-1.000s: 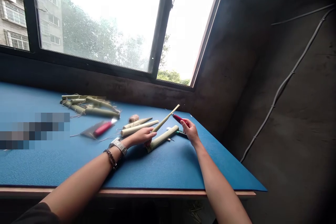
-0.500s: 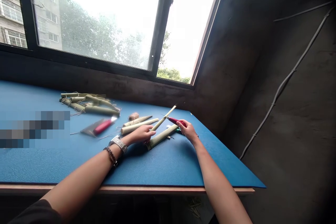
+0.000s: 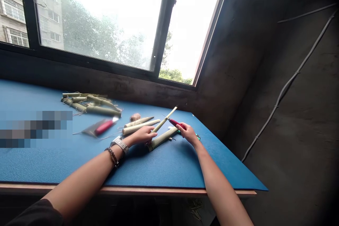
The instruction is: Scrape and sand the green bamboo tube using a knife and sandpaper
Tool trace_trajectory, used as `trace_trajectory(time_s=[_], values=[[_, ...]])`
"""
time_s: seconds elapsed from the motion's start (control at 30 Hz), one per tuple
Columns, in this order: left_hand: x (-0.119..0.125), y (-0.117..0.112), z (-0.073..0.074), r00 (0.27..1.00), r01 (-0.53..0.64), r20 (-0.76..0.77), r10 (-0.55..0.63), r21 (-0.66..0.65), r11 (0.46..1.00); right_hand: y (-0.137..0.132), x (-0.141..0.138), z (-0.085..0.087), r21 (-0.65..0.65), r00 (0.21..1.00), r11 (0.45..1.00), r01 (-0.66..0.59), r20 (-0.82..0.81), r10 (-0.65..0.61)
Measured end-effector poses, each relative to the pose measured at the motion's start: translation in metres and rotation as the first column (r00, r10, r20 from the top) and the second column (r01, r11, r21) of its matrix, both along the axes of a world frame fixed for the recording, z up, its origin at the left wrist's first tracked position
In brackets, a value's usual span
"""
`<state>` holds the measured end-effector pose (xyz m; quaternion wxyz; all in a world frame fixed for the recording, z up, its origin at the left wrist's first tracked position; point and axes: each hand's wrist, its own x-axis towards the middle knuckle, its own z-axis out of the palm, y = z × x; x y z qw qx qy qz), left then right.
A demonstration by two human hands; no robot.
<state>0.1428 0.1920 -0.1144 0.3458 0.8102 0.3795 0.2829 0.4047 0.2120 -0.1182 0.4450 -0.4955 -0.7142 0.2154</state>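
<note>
My left hand (image 3: 144,135) is closed round the lower end of a thin bamboo strip (image 3: 162,123), which slants up and away to the right. In my right hand (image 3: 188,132) is a red-handled tool (image 3: 174,123) with a thin, pointed metal tip. That tip touches or crosses the strip near its upper part; I cannot tell which. Below the strip lies a thicker bamboo tube (image 3: 162,139), its near end close to my left hand. A green-handled object (image 3: 198,136) shows partly behind my right hand.
Pale split bamboo pieces (image 3: 140,127) and a ball of twine (image 3: 135,117) lie left of the strip. Farther left are a tied bamboo bundle (image 3: 103,110) and a blurred red object (image 3: 104,127). The blue mat (image 3: 169,173) ends at the table's front edge.
My right hand has shifted slightly to the right and down, uncovering more of the green-handled object. My left hand and the bamboo strip stay nearly where they were.
</note>
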Motion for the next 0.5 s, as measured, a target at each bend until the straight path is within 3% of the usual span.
trace_trajectory(time_s=[0.5], values=[[-0.0014, 0.0002, 0.0026, 0.999, 0.006, -0.032, -0.004, 0.052, 0.999, -0.0015, -0.0037, 0.0001, -0.048, 0.999, 0.998, -0.042, 0.009, 0.042]])
